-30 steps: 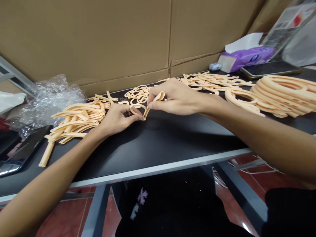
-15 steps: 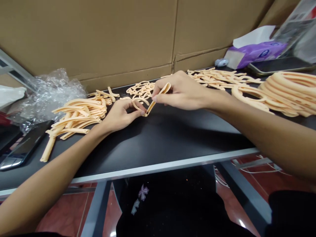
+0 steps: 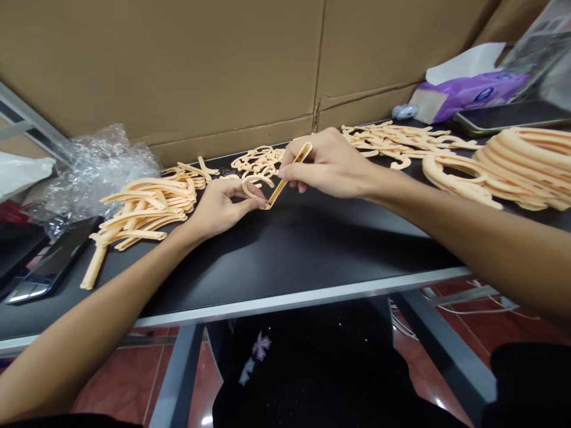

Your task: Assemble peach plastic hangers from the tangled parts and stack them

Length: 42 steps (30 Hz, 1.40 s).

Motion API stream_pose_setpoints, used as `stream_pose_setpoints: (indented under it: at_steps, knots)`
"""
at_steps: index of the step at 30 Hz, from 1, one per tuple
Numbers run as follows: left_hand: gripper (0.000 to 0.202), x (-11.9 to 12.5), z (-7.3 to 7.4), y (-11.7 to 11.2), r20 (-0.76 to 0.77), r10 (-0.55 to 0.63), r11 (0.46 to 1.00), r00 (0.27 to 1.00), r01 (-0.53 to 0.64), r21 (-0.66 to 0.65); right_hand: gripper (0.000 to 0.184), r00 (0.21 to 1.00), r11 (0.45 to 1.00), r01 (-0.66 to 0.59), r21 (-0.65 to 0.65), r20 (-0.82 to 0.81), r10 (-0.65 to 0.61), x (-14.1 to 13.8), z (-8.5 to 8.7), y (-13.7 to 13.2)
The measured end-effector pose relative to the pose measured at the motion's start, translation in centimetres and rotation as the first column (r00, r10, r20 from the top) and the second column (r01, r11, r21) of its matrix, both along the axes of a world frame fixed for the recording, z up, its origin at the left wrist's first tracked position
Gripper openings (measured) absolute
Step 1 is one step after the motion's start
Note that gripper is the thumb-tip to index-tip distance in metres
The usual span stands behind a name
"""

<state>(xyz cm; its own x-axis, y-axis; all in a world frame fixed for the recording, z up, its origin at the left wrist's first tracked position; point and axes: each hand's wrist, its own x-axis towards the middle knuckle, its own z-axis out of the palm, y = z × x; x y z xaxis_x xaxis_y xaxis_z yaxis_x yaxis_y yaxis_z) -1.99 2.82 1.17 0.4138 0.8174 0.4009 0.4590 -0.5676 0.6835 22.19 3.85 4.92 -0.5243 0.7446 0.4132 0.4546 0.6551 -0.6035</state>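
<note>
Head view: left hand [image 3: 219,208] pinches a curved peach loop [image 3: 250,187] between thumb and fingertips, clamped near the point where it meets a flat, slotted strip [image 3: 289,175]. Right hand [image 3: 328,163] grips that strip between thumb and forefinger, above the left fingertips; whether loop and strip are one piece, can't tell. Both parts are matte, smooth, plastic or rubber-like. Both hands work over a black surface [image 3: 357,244] with a metal front edge. Left of them, a pile of long peach strips [image 3: 145,213] lies beside crumpled bubble wrap [image 3: 102,178]. Behind, a tangle of thin curved pieces [image 3: 259,161]; further right, a flat scatter of similar pieces [image 3: 401,139] and stacked peach rings [image 3: 521,166]. Corrugated cardboard [image 3: 178,71] stands along the back. Purple tissue pack [image 3: 468,89] carries a logo, unreadable.
</note>
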Motion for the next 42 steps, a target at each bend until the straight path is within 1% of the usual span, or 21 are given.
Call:
stream_pose_setpoints:
  at_steps: [4, 8, 15, 21, 24, 27, 30, 33, 35, 37, 39, 41, 42]
  knots:
    - [0.016, 0.3, 0.0, -0.1, -0.006, 0.051, 0.999, 0.999, -0.051, -0.013, 0.017, 0.998, 0.998, 0.032, -0.051, -0.049, -0.035, -0.1, -0.3, 0.0]
    - [0.017, 0.5, -0.1, -0.2, -0.018, 0.082, 0.996, 0.996, -0.082, -0.016, 0.02, 0.99, 0.989, 0.044, -0.141, -0.13, -0.063, -0.3, -0.6, 0.1]
    - [0.016, 0.7, -0.1, -0.3, -0.071, 0.123, 0.991, 0.99, -0.118, 0.06, 0.019, 0.965, 0.959, 0.071, -0.276, -0.224, -0.136, -1.0, -0.8, 0.2]
    - [0.014, 0.8, -0.1, -0.3, -0.139, 0.16, 0.977, 0.977, -0.137, 0.161, 0.023, 0.956, 0.945, 0.095, -0.312, -0.238, -0.174, -1.4, -1.4, 0.5]
    - [0.014, 0.8, -0.1, -0.2, -0.132, 0.152, 0.983, 0.979, -0.136, 0.127, 0.025, 0.949, 0.937, 0.111, -0.33, -0.244, -0.198, -1.6, -1.6, 0.6]
    - [0.015, 0.6, -0.1, -0.1, -0.113, 0.137, 0.987, 0.984, -0.126, 0.101, 0.023, 0.938, 0.919, 0.105, -0.38, -0.268, -0.218, -1.7, -1.7, 0.7]
    - [0.017, 0.4, -0.1, -0.1, -0.061, 0.127, 0.991, 0.99, -0.124, 0.043, 0.019, 0.925, 0.893, 0.106, -0.437, -0.286, -0.25, -1.7, -1.9, 0.9]
    - [0.02, 0.0, -0.2, 0.2, 0.009, 0.159, 0.987, 0.987, -0.159, -0.031, 0.019, 0.919, 0.873, 0.081, -0.482, -0.303, -0.253, -1.5, -2.3, 1.4]
    - [0.023, -0.1, -0.3, 0.6, 0.111, 0.19, 0.981, 0.976, -0.184, -0.059, 0.021, 0.906, 0.864, 0.057, -0.501, -0.338, -0.256, -1.3, -2.5, 1.8]
    - [0.024, -0.1, -0.2, 0.9, 0.276, 0.205, 0.979, 0.939, -0.189, -0.082, 0.024, 0.883, 0.855, 0.023, -0.518, -0.391, -0.26, -1.1, -2.5, 2.3]
    - [0.026, 0.1, 0.1, 1.1, 0.421, 0.212, 0.977, 0.882, -0.188, -0.098, 0.026, 0.863, 0.845, -0.013, -0.535, -0.432, -0.261, -0.9, -2.3, 2.8]
    - [0.028, 0.1, 0.7, 1.2, 0.488, 0.217, 0.976, 0.846, -0.198, -0.091, 0.031, 0.857, 0.844, -0.024, -0.536, -0.445, -0.258, -0.8, -2.2, 3.3]
    - [0.029, 0.1, 1.1, 1.2, 0.506, 0.216, 0.976, 0.835, -0.206, -0.077, 0.034, 0.86, 0.853, -0.012, -0.522, -0.441, -0.258, -0.7, -2.1, 3.5]
